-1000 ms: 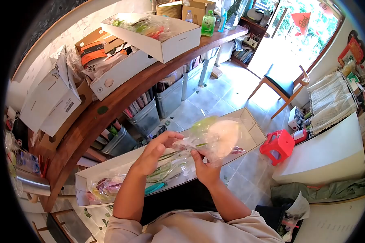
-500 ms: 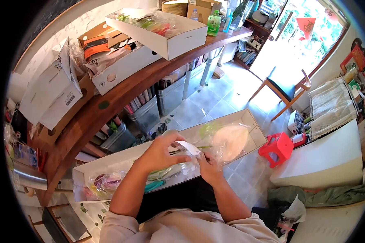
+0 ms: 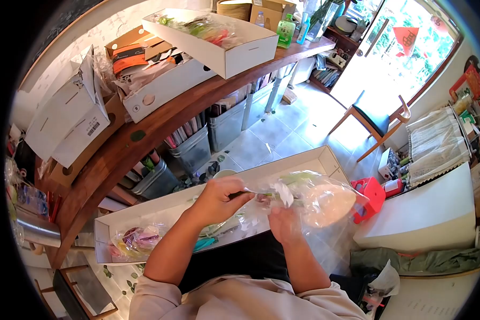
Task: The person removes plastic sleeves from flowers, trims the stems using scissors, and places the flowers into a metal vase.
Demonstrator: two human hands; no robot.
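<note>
A flower (image 3: 332, 205) with a large pale peach bloom, wrapped in clear plastic, is held above the right end of a long white box (image 3: 104, 241). My left hand (image 3: 221, 201) pinches the stem end, thumb and fingers pressed together. Around the wrapped stem, beside a small white paper piece (image 3: 284, 193), my right hand (image 3: 286, 221) is closed. More wrapped flowers (image 3: 140, 240), pink and yellow, lie in the left end of the box. Something teal (image 3: 204, 244) lies near its front edge.
A curved wooden counter (image 3: 160, 118) holds an open white box of wrapped flowers (image 3: 250, 56) and cartons. Grey bins (image 3: 226, 130) stand beneath it. At the right are a red stool (image 3: 369, 197), a wooden chair (image 3: 373, 120) and a white surface (image 3: 418, 208).
The wrapped flower has shifted right and toward me, past the box's front edge. The white paper has moved right along the stem. My left hand's fingers have closed together at the stem end.
</note>
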